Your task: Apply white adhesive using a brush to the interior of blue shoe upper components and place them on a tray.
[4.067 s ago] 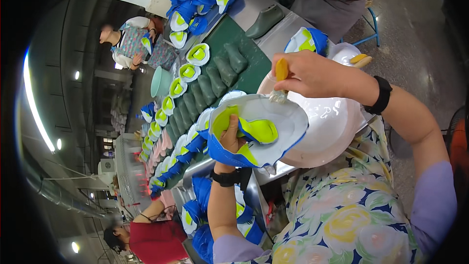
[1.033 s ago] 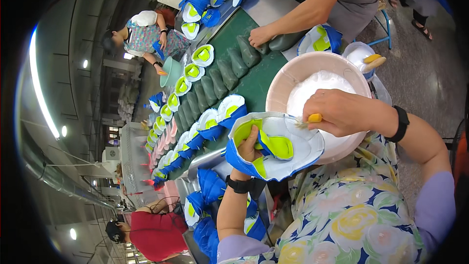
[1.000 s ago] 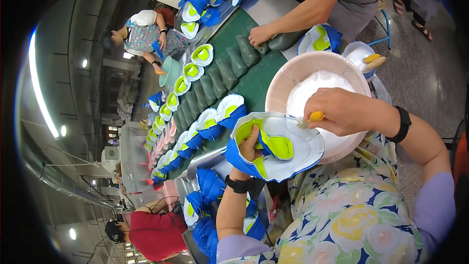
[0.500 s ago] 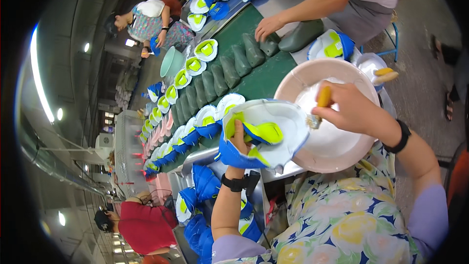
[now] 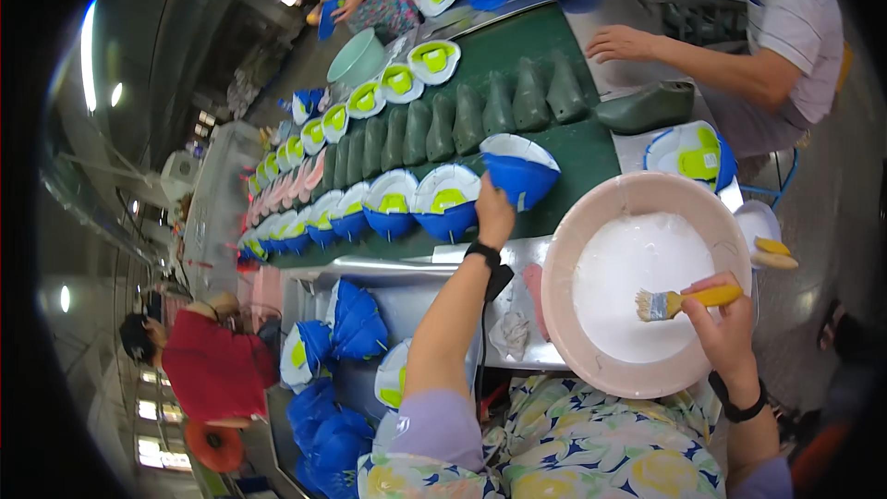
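My left hand (image 5: 496, 214) is closed on the edge of a blue shoe upper (image 5: 523, 176) with a white lining, at the end of a row on the green conveyor belt (image 5: 591, 164). Its blue side faces me; whether it rests on the belt I cannot tell. My right hand (image 5: 728, 331) grips a paintbrush (image 5: 688, 301) by its yellow handle. The bristles hang over a pale pink basin (image 5: 562, 314) that holds white liquid (image 5: 614, 268). Beside my left hand stand more blue shoe uppers (image 5: 445, 201) with lime-green tongues.
Dark green shoe lasts (image 5: 499, 109) line the belt's middle. Blue uppers (image 5: 358, 322) lie in a metal tray near my left arm. Across the belt a co-worker's hand (image 5: 621, 42) lies near a large last (image 5: 647, 109). A small pot (image 5: 758, 222) with yellow-handled brushes stands right of the basin.
My left hand has carried the blue upper forward and away from the basin's edge to the belt. My right hand has lowered, brush now level over the basin. The view has shifted.
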A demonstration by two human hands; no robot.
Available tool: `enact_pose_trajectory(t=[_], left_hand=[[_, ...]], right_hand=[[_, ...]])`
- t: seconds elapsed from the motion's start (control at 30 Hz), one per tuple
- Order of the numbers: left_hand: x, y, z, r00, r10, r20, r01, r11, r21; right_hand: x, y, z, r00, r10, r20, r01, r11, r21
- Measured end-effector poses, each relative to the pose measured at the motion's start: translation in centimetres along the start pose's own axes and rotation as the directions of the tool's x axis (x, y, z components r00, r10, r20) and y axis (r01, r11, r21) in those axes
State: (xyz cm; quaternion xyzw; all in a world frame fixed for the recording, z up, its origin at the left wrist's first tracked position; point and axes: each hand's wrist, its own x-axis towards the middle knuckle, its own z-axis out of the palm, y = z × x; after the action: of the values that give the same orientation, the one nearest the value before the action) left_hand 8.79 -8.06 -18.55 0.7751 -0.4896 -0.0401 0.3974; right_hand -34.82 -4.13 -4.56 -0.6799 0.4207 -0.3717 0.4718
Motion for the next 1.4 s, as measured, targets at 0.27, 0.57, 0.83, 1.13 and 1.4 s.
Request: enact_pose_trajectory(t=[0.27,0.57,0.83,1.13,1.4], left_hand=[[-2.7,0.0,-7.4,0.963,0.112,0.247,-0.186,0.936,0.299],[-18.9,-4.5,-31.7,0.772,-0.233,0.591,-0.049,0.906,0.421],[-27.8,-2.5,-31.6,0.894,-0.429,0.13,0.233,0.692,0.683],[-28.0,-6.8,-35.6,0.746,-0.649,0.145,0.635,0.76,0.135],[-18.2,6.2,-25.7,0.985,0.017,0.172,-0.143,0.64,0.755]], right_hand=[[-2.3,2.4,1.1,1.0,0.006,0.012,-0.006,1.0,0.002],[-3.0,1.1,2.2,0.991,-0.127,0.052,0.131,0.987,-0.09],[0.3,-3.0,0.6,0.971,-0.168,0.17,0.199,0.963,-0.18],[-0.4,-3.7,0.5,0.963,-0.098,0.253,0.138,0.98,-0.146],[-1.1,-3.9,1.5,0.966,-0.08,0.247,0.103,0.991,-0.082]])
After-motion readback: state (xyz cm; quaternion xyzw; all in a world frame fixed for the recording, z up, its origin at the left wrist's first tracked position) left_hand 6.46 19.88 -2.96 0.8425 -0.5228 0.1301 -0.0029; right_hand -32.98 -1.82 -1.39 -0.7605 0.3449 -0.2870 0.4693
